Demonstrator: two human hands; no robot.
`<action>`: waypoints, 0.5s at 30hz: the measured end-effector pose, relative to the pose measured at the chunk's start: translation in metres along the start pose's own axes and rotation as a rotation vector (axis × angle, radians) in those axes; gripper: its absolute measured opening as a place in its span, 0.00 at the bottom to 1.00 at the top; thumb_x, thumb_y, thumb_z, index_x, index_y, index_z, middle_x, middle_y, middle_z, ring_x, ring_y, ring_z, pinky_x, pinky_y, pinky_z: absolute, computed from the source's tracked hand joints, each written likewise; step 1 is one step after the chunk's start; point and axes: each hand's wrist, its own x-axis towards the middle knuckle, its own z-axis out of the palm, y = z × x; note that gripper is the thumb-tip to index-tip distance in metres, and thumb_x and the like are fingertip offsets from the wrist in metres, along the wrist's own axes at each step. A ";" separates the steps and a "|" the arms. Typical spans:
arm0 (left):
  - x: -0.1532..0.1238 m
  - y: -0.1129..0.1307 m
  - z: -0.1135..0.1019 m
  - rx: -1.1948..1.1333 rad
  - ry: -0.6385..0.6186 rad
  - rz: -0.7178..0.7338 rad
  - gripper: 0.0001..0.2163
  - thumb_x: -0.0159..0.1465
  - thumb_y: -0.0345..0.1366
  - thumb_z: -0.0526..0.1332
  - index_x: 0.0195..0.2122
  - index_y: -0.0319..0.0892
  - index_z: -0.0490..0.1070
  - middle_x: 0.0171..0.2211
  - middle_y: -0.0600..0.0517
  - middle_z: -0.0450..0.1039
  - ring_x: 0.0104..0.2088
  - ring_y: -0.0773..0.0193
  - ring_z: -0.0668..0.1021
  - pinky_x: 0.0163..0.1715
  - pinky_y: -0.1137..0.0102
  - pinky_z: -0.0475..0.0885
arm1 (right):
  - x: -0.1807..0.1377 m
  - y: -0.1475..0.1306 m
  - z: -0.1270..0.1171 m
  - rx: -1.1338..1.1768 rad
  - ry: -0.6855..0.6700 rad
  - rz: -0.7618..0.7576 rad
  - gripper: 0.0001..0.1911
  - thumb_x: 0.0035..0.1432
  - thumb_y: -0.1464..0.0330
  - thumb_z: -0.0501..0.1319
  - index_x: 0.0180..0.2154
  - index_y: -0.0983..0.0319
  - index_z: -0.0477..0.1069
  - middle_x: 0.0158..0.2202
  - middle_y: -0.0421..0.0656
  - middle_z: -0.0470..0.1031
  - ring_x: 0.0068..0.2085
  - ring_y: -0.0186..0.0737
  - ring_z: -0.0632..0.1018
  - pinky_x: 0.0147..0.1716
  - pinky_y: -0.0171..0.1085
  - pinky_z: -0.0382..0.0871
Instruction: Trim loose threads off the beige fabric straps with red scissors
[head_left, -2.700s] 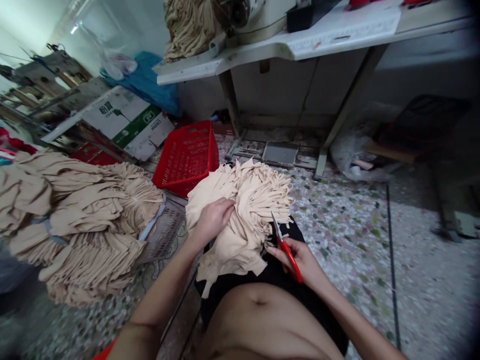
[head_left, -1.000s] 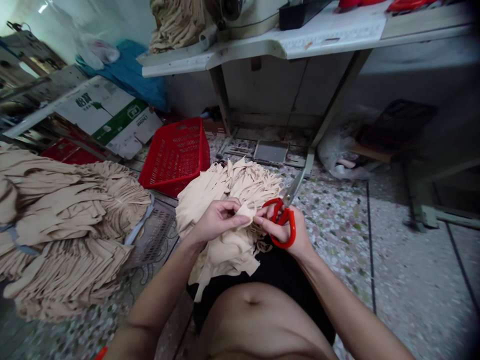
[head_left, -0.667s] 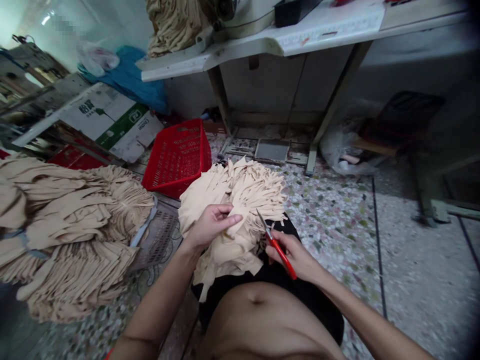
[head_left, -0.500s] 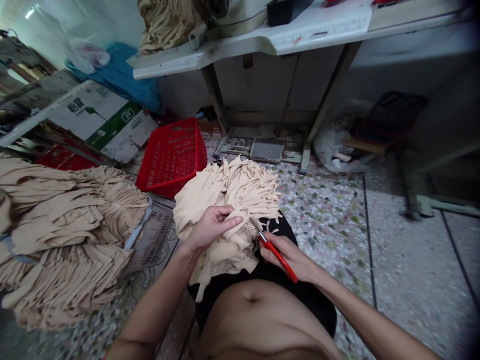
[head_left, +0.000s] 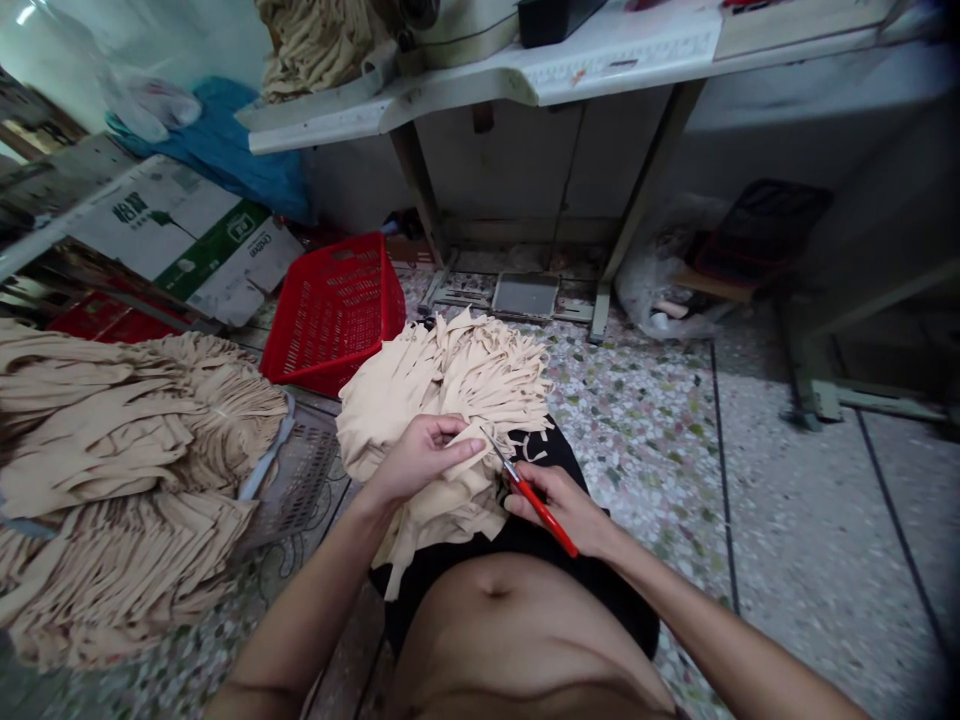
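A heap of beige fabric pieces (head_left: 397, 385) lies across my lap, over black clothing. My left hand (head_left: 427, 455) pinches the edge of one beige piece between thumb and fingers. Red-handled scissors (head_left: 541, 512) are gripped in my right hand (head_left: 562, 500), their metal blades pointing up and left to the cloth beside my left thumb. Whether the blades are apart or closed is too small to tell. A few narrow cut strips (head_left: 534, 440) lie on the black cloth just above my right hand.
A red plastic basket (head_left: 330, 310) stands beyond the heap at left. Bundled beige pieces (head_left: 112, 450) fill a grey crate (head_left: 300, 470) on the left. Ahead is a white work table (head_left: 457, 95) on metal legs, with a treadle (head_left: 525, 295) below. A clear plastic bag (head_left: 660, 300) sits on the right.
The whole view has shifted slightly, so most things sit a little further left. The scissors' tips are slightly nearer my left thumb. Both hands keep their holds.
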 end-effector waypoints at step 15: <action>0.004 -0.003 0.007 0.056 -0.042 -0.002 0.15 0.64 0.44 0.69 0.31 0.35 0.76 0.30 0.53 0.66 0.31 0.68 0.69 0.30 0.74 0.62 | -0.014 0.006 -0.001 0.045 0.014 -0.025 0.23 0.64 0.51 0.65 0.30 0.60 0.63 0.25 0.34 0.60 0.27 0.33 0.59 0.25 0.32 0.52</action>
